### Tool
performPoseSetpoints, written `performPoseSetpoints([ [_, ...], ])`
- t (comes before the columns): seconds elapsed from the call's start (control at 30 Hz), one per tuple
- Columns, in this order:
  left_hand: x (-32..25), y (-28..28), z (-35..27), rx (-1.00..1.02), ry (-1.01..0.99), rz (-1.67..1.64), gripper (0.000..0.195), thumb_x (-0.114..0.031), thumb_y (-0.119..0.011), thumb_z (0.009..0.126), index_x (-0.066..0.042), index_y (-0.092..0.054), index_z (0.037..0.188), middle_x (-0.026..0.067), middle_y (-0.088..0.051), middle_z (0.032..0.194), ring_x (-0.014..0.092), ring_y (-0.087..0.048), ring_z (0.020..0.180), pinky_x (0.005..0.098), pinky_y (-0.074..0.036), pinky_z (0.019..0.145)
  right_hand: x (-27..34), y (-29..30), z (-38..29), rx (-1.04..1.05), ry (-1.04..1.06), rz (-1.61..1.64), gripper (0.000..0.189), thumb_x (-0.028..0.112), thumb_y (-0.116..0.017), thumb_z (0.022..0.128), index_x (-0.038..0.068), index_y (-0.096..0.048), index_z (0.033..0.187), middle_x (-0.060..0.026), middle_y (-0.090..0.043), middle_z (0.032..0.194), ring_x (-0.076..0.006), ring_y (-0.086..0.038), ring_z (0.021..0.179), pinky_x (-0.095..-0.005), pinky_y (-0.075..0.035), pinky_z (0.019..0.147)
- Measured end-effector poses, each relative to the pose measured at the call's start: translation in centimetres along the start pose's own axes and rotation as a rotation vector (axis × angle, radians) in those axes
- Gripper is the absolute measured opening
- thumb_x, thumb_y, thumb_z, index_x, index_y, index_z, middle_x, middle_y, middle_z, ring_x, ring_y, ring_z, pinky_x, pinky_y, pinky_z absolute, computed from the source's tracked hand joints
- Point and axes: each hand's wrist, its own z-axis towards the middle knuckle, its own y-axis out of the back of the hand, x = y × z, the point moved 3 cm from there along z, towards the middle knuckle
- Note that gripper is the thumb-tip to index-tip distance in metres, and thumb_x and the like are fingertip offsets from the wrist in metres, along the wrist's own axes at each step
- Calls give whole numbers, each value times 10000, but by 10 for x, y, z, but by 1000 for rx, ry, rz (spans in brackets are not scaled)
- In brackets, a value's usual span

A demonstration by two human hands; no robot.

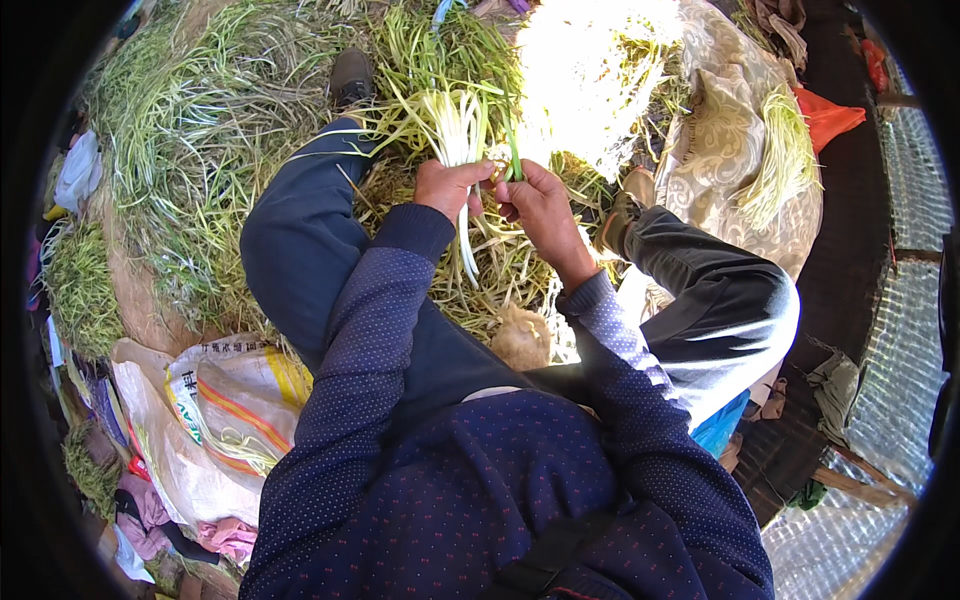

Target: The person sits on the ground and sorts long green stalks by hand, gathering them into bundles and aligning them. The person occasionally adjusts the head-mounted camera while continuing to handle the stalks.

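A small bunch of pale yellow-white leafy stalks (455, 127) is gripped in my left hand (447, 189), its leafy ends fanning away from me and a few white ends hanging below the palm. My right hand (541, 210), close beside it, pinches a green leaf (514, 142) between thumb and fingers. The fingertips of both hands nearly meet; whether they touch is hard to tell. Under and between the hands lies a heap of loose yellowish leaves (480, 307) on the ground between my bent legs.
Large piles of green and yellow stalks (225, 127) spread ahead and left. A bundle of pale stalks (780, 157) rests on patterned cloth (709, 157) at right, near a red plastic bag (825, 116). Woven sacks (217, 405) lie at lower left. Glaring sunlight hides part of the pile.
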Motion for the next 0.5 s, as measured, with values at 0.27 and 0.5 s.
performPoseSetpoints([
  [0.27, -4, 9, 2, -107, -28, -53, 215, -120, -786, 902, 51, -748, 1026, 139, -754, 869, 151, -606, 516, 295, -489, 440, -18, 16, -8, 62, -144, -15, 121, 127, -587, 1030, 52, -678, 1002, 29, -612, 793, -67, -546, 668, -232, -456, 623],
  [0.5, -25, 29, -7, -135, -79, -203, 182, -178, -761, 959, -20, -721, 1039, 48, -708, 810, 101, -584, 547, 297, -511, 502, -75, 61, -15, -50, -295, 34, 101, 75, -537, 963, 89, -620, 908, 8, -593, 750, -93, -482, 583, -266, -395, 529],
])
